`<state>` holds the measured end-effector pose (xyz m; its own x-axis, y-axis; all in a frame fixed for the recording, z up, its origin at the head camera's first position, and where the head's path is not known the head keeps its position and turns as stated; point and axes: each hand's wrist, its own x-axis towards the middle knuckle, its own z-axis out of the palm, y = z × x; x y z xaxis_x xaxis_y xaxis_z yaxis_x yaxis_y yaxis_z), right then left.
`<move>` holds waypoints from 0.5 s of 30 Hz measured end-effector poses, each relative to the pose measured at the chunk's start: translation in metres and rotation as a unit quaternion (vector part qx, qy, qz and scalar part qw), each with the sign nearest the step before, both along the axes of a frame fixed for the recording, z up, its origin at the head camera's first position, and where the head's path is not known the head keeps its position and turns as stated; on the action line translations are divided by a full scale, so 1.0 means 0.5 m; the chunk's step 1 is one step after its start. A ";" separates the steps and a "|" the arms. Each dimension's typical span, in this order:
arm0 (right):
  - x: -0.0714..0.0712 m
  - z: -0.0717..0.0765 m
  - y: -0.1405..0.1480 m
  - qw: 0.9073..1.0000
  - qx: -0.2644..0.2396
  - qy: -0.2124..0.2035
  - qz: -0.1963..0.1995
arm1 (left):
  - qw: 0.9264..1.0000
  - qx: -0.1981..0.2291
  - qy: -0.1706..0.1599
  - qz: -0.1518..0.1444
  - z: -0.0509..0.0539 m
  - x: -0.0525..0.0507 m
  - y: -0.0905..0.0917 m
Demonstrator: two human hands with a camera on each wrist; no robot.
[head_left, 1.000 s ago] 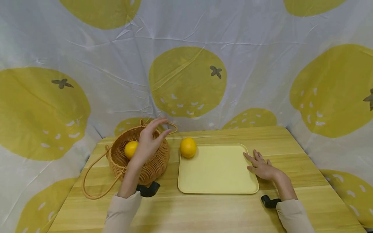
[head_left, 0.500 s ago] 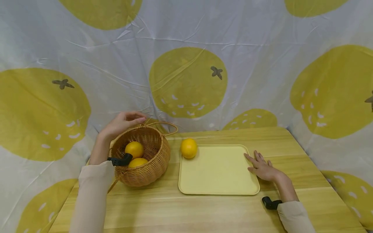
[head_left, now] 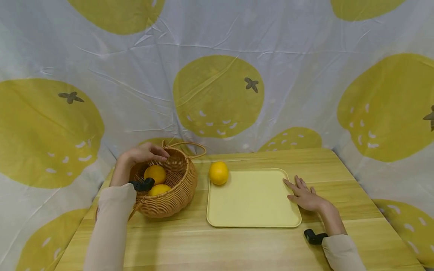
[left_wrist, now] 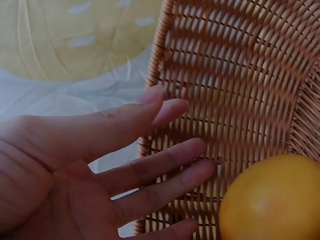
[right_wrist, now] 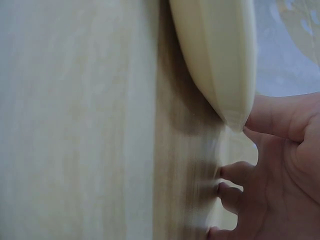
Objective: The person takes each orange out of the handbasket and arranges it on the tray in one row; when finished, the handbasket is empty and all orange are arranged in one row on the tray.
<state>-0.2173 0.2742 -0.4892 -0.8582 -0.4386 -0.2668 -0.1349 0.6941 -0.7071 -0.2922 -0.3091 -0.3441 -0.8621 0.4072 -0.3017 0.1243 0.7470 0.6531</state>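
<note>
A wicker basket (head_left: 176, 201) holds two oranges, one (head_left: 155, 174) behind the other (head_left: 159, 189). My left hand (head_left: 140, 153) hovers over the basket's back left rim, fingers relaxed and holding nothing. In the left wrist view the fingers of that hand (left_wrist: 115, 170) reach over the rim toward the woven inner wall (left_wrist: 230, 75), apart from an orange (left_wrist: 275, 200). My right hand (head_left: 306, 197) rests with spread fingers at the right edge of a yellow tray (head_left: 254, 199). In the right wrist view, the thumb of the right hand (right_wrist: 275, 165) touches the tray's rim (right_wrist: 225, 60).
A third orange (head_left: 219, 173) sits at the tray's back left corner. One basket handle (head_left: 190, 143) sticks out at the back right; the other lies partly hidden by the left arm. A lemon-print cloth (head_left: 217, 94) hangs behind the wooden table (head_left: 210, 248).
My left hand moved left from above the basket's middle to its back left rim, then dipped slightly, uncovering the front orange. The right hand stayed at the tray.
</note>
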 end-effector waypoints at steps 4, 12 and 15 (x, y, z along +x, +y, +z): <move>0.000 0.000 -0.001 1.000 0.003 -0.001 0.001 | 1.000 -0.012 -0.018 -0.012 -0.019 -0.003 -0.013; 0.001 0.001 -0.001 1.000 0.002 0.002 0.002 | 0.997 -0.053 -0.059 0.001 -0.050 0.001 -0.033; 0.001 0.001 0.000 1.000 0.000 0.002 0.001 | 0.995 -0.079 -0.062 -0.005 -0.050 0.002 -0.031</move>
